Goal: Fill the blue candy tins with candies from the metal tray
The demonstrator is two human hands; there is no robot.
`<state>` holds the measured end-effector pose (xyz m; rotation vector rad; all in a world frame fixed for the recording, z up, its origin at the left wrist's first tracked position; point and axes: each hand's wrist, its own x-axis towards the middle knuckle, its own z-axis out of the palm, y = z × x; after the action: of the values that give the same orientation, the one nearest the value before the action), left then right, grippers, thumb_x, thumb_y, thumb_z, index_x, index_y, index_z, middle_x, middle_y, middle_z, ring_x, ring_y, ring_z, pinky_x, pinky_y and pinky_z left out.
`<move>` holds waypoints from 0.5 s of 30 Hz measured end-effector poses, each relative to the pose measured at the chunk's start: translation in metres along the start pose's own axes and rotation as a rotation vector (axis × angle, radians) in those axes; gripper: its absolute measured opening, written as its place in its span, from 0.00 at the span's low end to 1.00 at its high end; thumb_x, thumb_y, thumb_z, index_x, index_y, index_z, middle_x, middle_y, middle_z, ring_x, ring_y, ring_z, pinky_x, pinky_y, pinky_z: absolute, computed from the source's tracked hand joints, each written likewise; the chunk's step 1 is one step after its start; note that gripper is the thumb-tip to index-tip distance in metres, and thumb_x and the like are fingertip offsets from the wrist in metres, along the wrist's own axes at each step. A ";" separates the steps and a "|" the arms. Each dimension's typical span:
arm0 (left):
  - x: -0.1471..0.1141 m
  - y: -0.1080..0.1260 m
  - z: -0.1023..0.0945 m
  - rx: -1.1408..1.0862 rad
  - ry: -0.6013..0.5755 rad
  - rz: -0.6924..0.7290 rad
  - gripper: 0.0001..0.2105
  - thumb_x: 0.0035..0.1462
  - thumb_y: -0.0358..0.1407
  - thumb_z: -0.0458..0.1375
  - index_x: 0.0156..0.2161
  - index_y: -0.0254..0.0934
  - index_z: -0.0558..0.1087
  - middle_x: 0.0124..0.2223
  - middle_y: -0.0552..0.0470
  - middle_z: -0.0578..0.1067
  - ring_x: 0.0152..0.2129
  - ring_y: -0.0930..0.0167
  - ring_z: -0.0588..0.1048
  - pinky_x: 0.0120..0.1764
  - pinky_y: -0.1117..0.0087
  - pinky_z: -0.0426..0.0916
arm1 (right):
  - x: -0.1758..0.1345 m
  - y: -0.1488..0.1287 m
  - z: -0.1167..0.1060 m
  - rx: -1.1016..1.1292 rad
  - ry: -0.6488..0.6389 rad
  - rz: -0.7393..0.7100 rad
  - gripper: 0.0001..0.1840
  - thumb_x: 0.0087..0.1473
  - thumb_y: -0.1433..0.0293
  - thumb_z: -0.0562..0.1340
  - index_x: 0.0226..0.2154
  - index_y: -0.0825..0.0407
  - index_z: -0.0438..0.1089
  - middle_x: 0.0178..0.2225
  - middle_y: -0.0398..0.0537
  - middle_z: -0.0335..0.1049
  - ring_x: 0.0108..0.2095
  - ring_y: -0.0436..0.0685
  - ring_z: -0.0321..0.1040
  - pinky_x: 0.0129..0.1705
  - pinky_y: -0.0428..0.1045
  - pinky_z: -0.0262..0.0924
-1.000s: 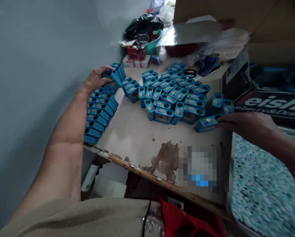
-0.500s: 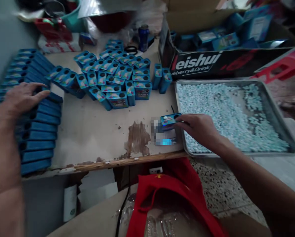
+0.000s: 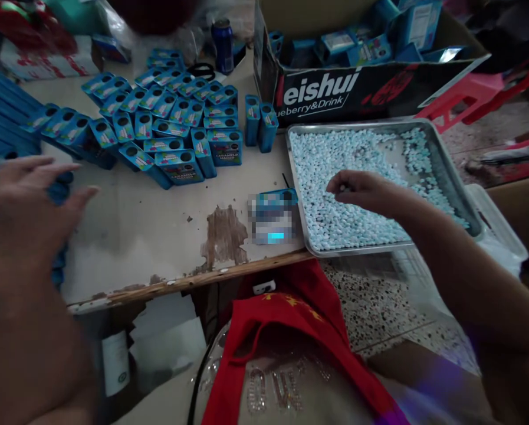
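Observation:
My left hand [image 3: 29, 206] is at the left with fingers and thumb apart and nothing held, blurred a little. Under and beside it stand rows of blue tins [image 3: 7, 127], partly hidden by the hand. My right hand [image 3: 357, 190] is over a metal tray [image 3: 300, 221] full of small pale blue candies [image 3: 335, 156]. Its fingers are curled together, and I cannot make out what is between them. Just left of the tray, a blue tin [image 3: 286, 195] rests on a small device [image 3: 273, 227] with a lit blue display, partly pixelated.
Many more blue tins [image 3: 180, 168] stand grouped mid-table. Behind the tray is a black carton [image 3: 317, 88] holding blue boxes. A dark blue can [image 3: 222, 47] and black scissors [image 3: 201, 71] lie at the back. The worn wooden table edge [image 3: 193, 274] runs in front, above a red apron [image 3: 286, 313].
My right hand has left the tin on the device and moved right over the candies. My left hand has drawn off the tins, its fingers spreading. The view has shifted right.

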<state>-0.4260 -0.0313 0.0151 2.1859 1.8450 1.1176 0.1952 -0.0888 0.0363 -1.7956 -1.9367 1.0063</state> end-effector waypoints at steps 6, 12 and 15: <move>-0.062 0.099 0.083 -0.095 -0.037 0.141 0.18 0.67 0.55 0.73 0.52 0.47 0.87 0.55 0.53 0.86 0.54 0.56 0.83 0.63 0.47 0.79 | 0.008 0.004 -0.011 -0.306 -0.171 -0.079 0.08 0.55 0.68 0.68 0.36 0.45 0.85 0.31 0.46 0.82 0.32 0.61 0.78 0.37 0.55 0.66; -0.090 0.168 0.117 -0.203 -0.191 0.084 0.17 0.65 0.34 0.75 0.58 0.45 0.84 0.59 0.48 0.85 0.58 0.58 0.84 0.65 0.57 0.80 | 0.014 -0.061 -0.007 -0.519 -0.080 -0.247 0.16 0.56 0.78 0.64 0.37 0.47 0.86 0.35 0.47 0.83 0.39 0.63 0.81 0.48 0.57 0.68; -0.093 0.180 0.116 -0.228 -0.211 0.094 0.20 0.64 0.31 0.76 0.59 0.44 0.84 0.58 0.47 0.86 0.57 0.58 0.85 0.63 0.58 0.80 | 0.021 -0.070 -0.005 -0.401 -0.070 -0.247 0.11 0.58 0.75 0.68 0.38 0.47 0.87 0.33 0.44 0.81 0.37 0.60 0.80 0.47 0.55 0.68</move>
<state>-0.2131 -0.1181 -0.0268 2.1813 1.4683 1.0110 0.1432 -0.0643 0.0822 -1.6645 -2.4697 0.6399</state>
